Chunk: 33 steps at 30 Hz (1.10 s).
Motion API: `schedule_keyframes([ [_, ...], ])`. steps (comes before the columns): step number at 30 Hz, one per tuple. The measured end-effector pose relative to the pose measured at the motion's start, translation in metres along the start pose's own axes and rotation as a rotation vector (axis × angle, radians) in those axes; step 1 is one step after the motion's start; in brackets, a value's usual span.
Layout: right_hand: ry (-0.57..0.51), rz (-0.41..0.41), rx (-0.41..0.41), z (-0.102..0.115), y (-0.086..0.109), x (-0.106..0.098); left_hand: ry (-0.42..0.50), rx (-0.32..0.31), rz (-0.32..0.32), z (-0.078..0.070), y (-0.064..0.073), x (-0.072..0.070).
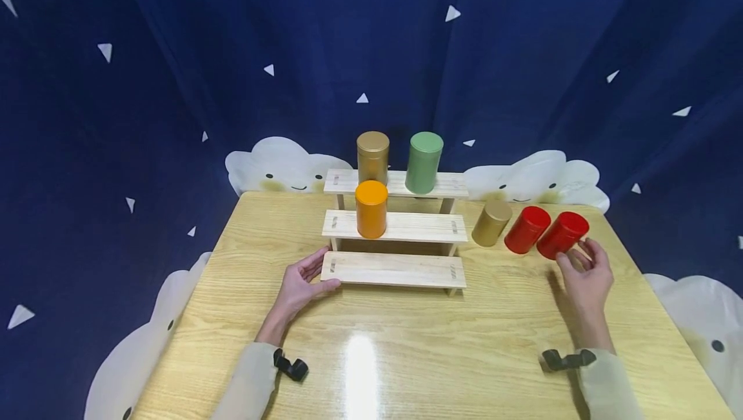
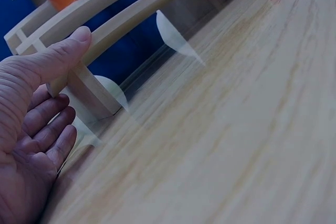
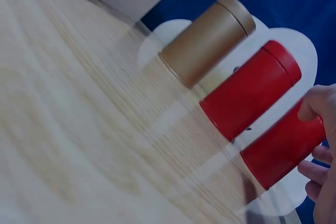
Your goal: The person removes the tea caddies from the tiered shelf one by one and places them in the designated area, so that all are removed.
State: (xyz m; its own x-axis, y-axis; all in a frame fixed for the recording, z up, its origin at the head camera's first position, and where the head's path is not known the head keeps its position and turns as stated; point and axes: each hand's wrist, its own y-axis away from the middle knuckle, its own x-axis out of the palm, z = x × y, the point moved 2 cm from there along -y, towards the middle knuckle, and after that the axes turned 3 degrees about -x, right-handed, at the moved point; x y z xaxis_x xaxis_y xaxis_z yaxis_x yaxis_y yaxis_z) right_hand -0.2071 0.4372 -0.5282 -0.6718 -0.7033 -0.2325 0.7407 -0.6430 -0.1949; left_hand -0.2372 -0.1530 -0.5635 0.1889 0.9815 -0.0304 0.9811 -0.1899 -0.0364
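Observation:
A pale wooden three-tier shelf (image 1: 400, 270) stands on the table. My left hand (image 1: 304, 281) holds the left end of its lowest board, thumb (image 2: 68, 51) along the front edge and fingers (image 2: 44, 121) lower down at the end. My right hand (image 1: 589, 278) is beside the rightmost red canister (image 1: 560, 237), fingers spread and loosely bent around its near right side. The right thumb (image 3: 314, 103) overlaps that canister in the right wrist view; the index finger is largely hidden there. Another red canister (image 1: 525, 231) and a gold canister (image 1: 490, 224) stand upright to its left.
A gold canister (image 1: 373, 155) and a green canister (image 1: 424, 165) stand on the top tier. An orange canister (image 1: 371, 211) is on the middle tier. Behind the wooden table (image 1: 464, 349) hangs a dark blue curtain (image 1: 325, 33) with white triangles; cloud shapes (image 1: 278, 165) line the edges.

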Motion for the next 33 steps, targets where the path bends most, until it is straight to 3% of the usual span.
schedule_keyframes([
  [4,-0.074,-0.002,-0.076,0.007,0.014,0.003,-0.010,-0.003,-0.006,-0.001,0.000,-0.001],
  [11,-0.363,0.121,-0.080,0.025,0.032,0.018,-0.012,0.003,-0.006,-0.004,-0.003,-0.002],
  [21,-0.434,0.334,-0.145,0.055,0.060,0.041,0.002,0.007,0.006,-0.001,0.000,-0.001],
  [27,-0.415,0.387,-0.154,0.068,0.069,0.058,0.004,0.003,0.005,0.000,0.001,-0.001],
  [33,-0.366,0.436,-0.270,0.080,0.073,0.073,0.004,0.001,0.003,0.000,0.001,-0.001],
])
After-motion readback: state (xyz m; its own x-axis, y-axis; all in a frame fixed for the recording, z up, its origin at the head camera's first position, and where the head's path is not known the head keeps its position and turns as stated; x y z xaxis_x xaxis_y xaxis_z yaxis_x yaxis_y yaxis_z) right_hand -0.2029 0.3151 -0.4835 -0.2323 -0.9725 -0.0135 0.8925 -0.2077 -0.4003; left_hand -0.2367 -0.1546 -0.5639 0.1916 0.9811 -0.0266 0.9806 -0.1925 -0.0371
